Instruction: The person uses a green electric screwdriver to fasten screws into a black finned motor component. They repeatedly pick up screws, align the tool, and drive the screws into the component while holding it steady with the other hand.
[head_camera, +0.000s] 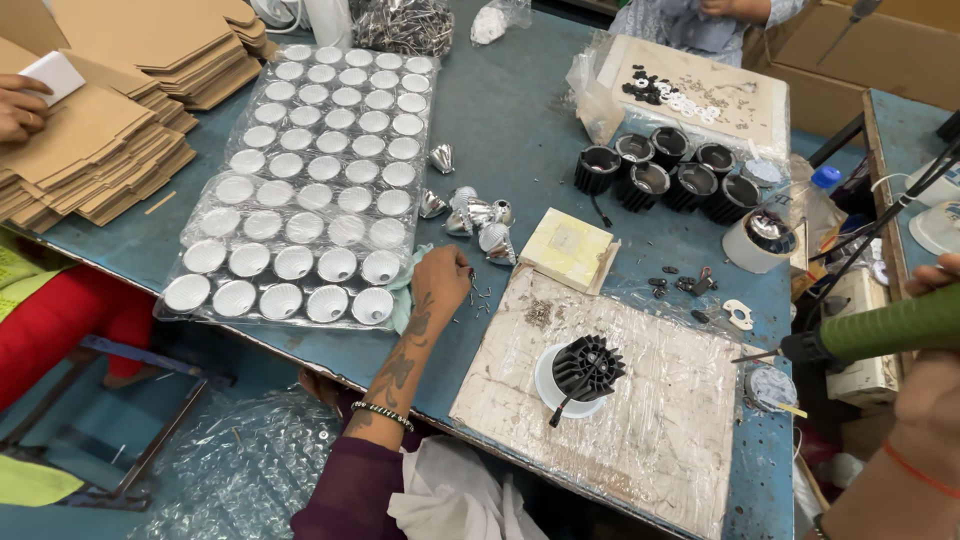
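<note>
- My left hand sits near the picture's centre, its forearm running off toward 7 o'clock, with dark tattoo patterns along it.
- I see a beaded bracelet of dark and pale beads circling that forearm.
- A dark purple sleeve covers the arm below the bracelet, at 6 o'clock.
- My right hand shows at 4 o'clock, partly cut by the edge.
- A thin red thread rings its wrist.
</note>
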